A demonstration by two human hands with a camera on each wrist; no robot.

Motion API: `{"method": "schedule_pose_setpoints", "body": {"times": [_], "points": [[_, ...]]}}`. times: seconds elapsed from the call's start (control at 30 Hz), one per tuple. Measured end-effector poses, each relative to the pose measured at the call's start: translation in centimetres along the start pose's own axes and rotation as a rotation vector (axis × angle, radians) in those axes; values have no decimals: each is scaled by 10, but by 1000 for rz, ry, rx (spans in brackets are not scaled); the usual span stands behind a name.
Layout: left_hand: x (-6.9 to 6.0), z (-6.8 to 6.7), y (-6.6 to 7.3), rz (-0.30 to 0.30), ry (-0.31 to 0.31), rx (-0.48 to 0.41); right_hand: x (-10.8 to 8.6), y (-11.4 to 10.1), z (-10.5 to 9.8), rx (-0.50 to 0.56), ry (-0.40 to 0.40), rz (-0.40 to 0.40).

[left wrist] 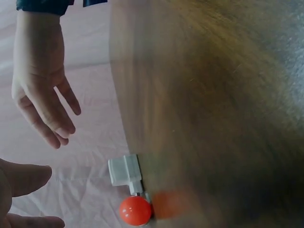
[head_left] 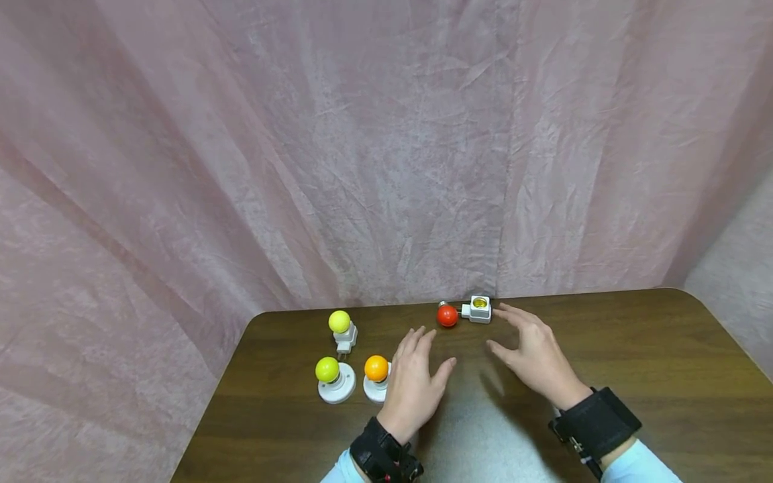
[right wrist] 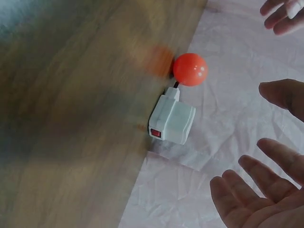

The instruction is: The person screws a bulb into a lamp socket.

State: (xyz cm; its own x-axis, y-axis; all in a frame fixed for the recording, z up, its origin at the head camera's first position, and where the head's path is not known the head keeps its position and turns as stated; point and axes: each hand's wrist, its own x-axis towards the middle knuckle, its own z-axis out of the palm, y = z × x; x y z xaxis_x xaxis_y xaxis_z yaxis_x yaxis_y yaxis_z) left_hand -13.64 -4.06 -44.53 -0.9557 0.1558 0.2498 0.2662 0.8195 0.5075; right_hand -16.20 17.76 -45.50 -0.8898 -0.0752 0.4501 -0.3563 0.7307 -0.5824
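Observation:
At the back of the table lies a red light bulb (head_left: 447, 315), and beside it a white plug-in bulb socket (head_left: 480, 309) with a yellowish opening on top. A red switch (right wrist: 156, 133) shows on the socket's side in the right wrist view. My right hand (head_left: 539, 354) hovers just right of the socket, thumb and fingers spread, holding nothing. Above the table near the middle, my left hand (head_left: 417, 382) has its fingers extended and also holds nothing. It partly hides the white round base under an orange bulb (head_left: 376, 368).
Left of my left hand, a yellow-green bulb (head_left: 327, 369) stands in a round white base (head_left: 345, 386). Behind it a yellow bulb (head_left: 339, 321) sits in a white plug-in socket (head_left: 345, 339). A pink curtain (head_left: 386, 168) hangs along the table's (head_left: 634, 362) back edge.

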Motion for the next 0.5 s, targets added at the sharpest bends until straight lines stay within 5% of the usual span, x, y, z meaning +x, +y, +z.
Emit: {"method": "schedule_pose_setpoints", "body": {"times": [0.13, 0.5], "points": [[5, -3, 0, -19, -18, -32, 13, 7, 4, 7, -12, 33], [7, -1, 4, -51, -72, -56, 42, 33, 28, 5, -242, 218]]}}
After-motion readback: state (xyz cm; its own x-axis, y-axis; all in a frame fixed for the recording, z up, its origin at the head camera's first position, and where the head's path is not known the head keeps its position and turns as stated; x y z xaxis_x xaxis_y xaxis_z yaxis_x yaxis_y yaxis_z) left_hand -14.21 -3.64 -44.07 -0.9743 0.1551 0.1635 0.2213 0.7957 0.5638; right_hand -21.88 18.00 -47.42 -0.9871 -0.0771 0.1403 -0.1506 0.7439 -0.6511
